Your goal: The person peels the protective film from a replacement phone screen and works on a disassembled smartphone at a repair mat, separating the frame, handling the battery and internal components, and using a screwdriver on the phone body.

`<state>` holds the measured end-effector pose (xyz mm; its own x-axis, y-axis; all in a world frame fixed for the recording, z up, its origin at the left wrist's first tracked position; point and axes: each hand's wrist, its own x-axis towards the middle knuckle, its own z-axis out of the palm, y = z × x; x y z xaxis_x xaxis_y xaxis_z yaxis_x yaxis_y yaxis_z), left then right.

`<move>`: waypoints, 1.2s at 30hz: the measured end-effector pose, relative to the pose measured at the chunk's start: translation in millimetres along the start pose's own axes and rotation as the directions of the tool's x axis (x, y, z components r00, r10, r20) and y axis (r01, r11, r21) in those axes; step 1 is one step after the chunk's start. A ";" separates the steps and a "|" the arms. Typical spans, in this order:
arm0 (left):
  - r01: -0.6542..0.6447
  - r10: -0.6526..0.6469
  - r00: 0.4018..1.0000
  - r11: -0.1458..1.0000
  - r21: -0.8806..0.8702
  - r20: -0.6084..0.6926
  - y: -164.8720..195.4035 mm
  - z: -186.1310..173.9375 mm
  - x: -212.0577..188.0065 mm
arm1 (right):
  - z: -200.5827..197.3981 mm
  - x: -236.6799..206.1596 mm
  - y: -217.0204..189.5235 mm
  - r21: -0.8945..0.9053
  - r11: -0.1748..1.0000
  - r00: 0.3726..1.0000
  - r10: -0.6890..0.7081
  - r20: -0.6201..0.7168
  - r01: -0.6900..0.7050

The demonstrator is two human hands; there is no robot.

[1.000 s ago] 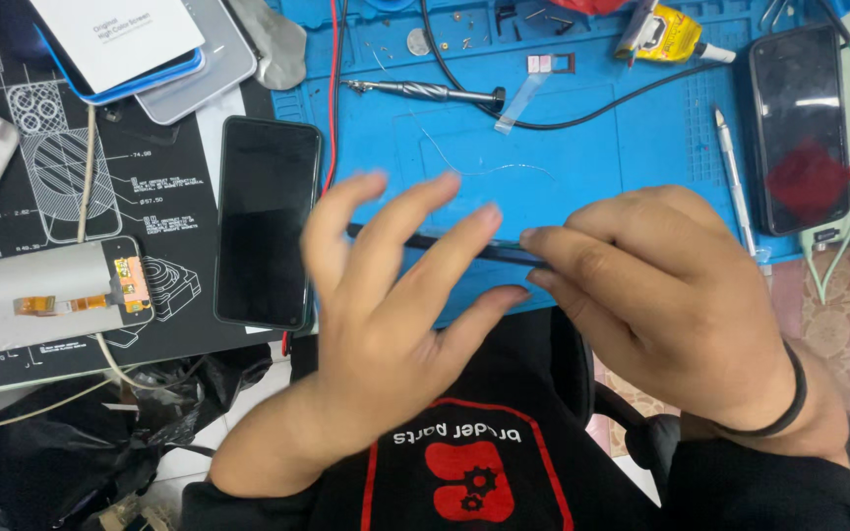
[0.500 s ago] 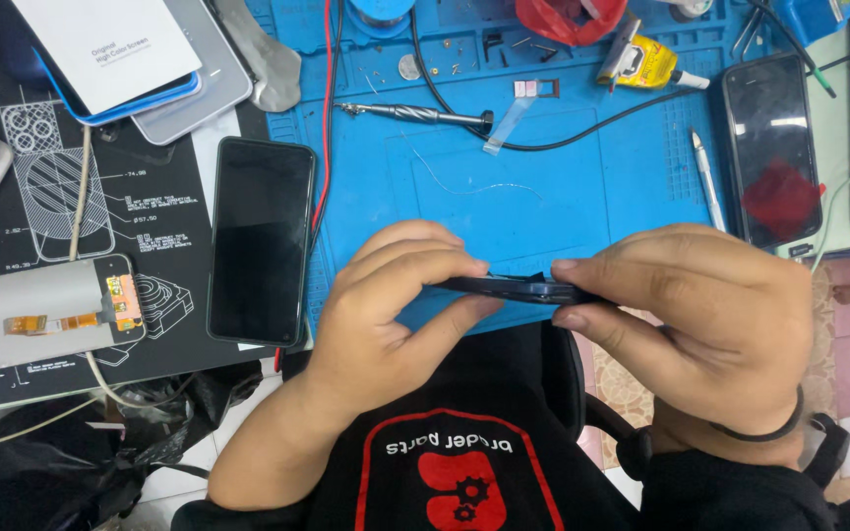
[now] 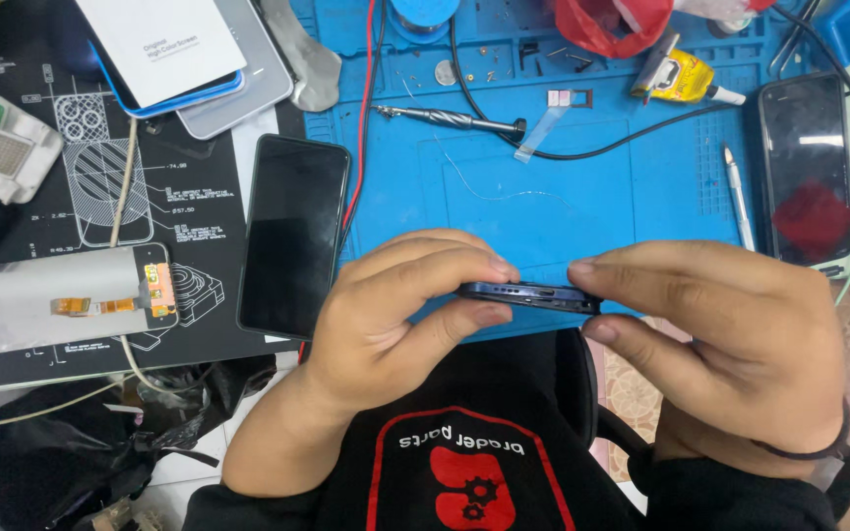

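We counted three dark phones in view. One dark blue phone was held edge-on between our two hands, at the near edge of the blue work mat. A second phone with a black screen lay flat at 9 o'clock from the hands, straddling the mat's left border and the black printed mat. A third phone lay at 2 o'clock, at the blue mat's right edge, its glass reflecting something red.

We also counted one loose display panel with an orange flex cable at 9 o'clock far left, one white box at 11 o'clock, one screwdriver at 12 o'clock, one glue tube at 1 o'clock, and one pen-like tool at 2 o'clock.

The middle of the blue mat, at 12 o'clock from the hands, lay bare apart from a thin wire; the left, right and far edges were crowded.

Our left hand was partly closed: the fingertips pressed the top face of the held phone's left end, the thumb lay under it. Our right hand was likewise partly closed, fingers over the right end and thumb beneath. The phone's lower edge, with its row of small holes, faced us in the gap between the two sets of fingertips.
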<state>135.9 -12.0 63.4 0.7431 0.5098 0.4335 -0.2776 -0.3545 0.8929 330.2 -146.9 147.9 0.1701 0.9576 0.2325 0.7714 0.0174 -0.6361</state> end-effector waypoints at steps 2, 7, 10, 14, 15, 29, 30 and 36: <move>0.005 -0.005 1.000 0.999 -0.037 -0.020 -1.2 -1.4 -0.8 | 1.3 2.4 6.4 0.029 1.000 1.000 0.007 0.014 -0.007; 0.014 -0.015 0.999 0.999 -0.040 -0.030 -1.1 -2.8 0.5 | 9.7 -1.2 9.3 0.026 0.998 0.996 0.064 -0.055 -0.062; 0.062 -0.062 0.998 0.998 0.001 -0.020 -1.5 -2.5 0.5 | 13.2 -1.6 9.7 -0.001 0.998 0.994 -0.058 -0.088 0.058; 0.029 -0.030 0.999 0.998 -0.049 -0.015 -6.0 -3.1 -0.6 | 17.8 -0.8 11.7 0.011 0.994 0.986 -0.102 -0.133 0.104; 0.021 -0.022 1.000 0.997 -0.069 -0.018 -7.1 -2.4 -1.2 | 18.4 -1.2 11.7 0.006 0.994 0.985 -0.104 -0.140 0.105; 0.076 -0.078 0.997 0.990 -0.122 -0.010 -6.7 -4.5 2.3 | 14.2 10.9 15.4 -0.055 0.991 0.988 -0.125 -0.087 0.121; 0.133 -0.139 0.990 0.967 -0.218 -0.009 -6.3 -5.1 2.2 | 13.3 13.1 14.6 -0.051 0.994 0.990 -0.106 -0.093 0.101; 0.145 -0.142 0.989 0.971 -0.191 0.029 -9.5 -3.8 -1.4 | 12.2 27.3 6.3 0.005 0.974 0.973 -0.226 -0.040 0.227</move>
<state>135.2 -6.3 54.8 0.7923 0.5323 0.2983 -0.2781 -0.1202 0.9530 332.2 -117.2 141.3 0.0152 0.9166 0.3995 0.7867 0.2357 -0.5706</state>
